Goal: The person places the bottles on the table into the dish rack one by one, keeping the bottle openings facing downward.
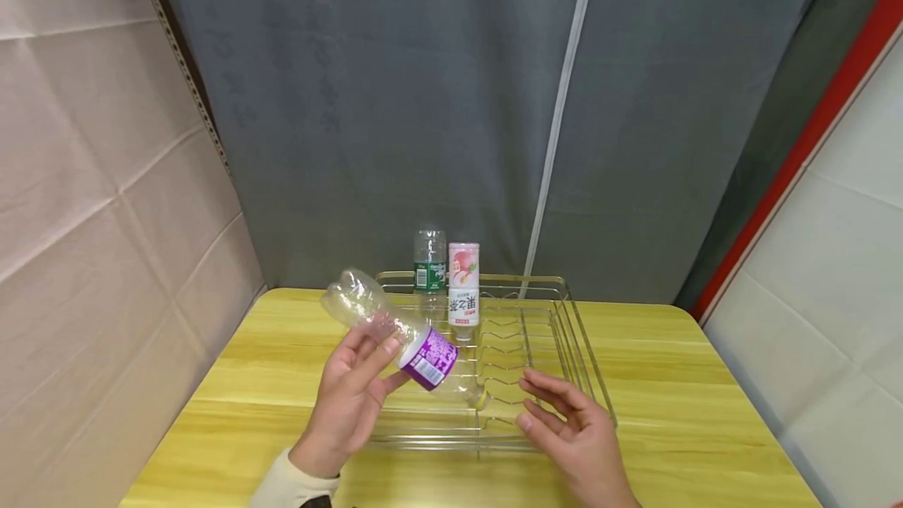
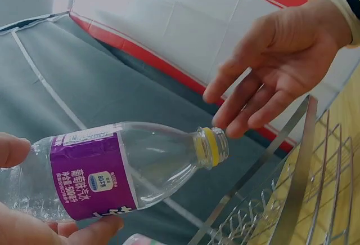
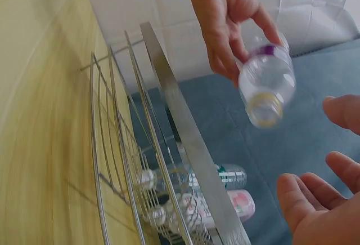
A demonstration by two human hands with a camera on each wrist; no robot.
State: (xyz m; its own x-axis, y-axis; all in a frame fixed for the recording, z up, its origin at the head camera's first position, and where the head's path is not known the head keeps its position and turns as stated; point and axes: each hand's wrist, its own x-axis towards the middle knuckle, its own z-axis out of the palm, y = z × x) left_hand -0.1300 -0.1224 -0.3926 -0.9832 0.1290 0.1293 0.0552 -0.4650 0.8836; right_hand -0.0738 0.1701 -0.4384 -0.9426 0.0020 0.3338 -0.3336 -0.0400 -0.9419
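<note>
My left hand (image 1: 350, 394) grips a clear plastic bottle (image 2: 163, 163) around its base half. The bottle wears a purple label (image 1: 429, 359) and a yellow ring at its uncapped neck. In the head view it tilts, with the neck pointing down to the right over the wire dish rack (image 1: 564, 335). Apart from the bottle's neck, my right hand (image 1: 574, 433) hovers above the rack's right front, fingers loosely bent and holding nothing. Upside down in the rack stand a green-labelled clear bottle (image 1: 430, 273) and a pink-and-white-labelled bottle (image 1: 464, 284).
The metal rack sits on a yellow wood-grain table (image 1: 670, 382), its wavy wires running to the right of the standing bottles. A grey curtain (image 1: 388, 100) hangs behind. Pale cloth walls (image 1: 92, 218) close in both sides.
</note>
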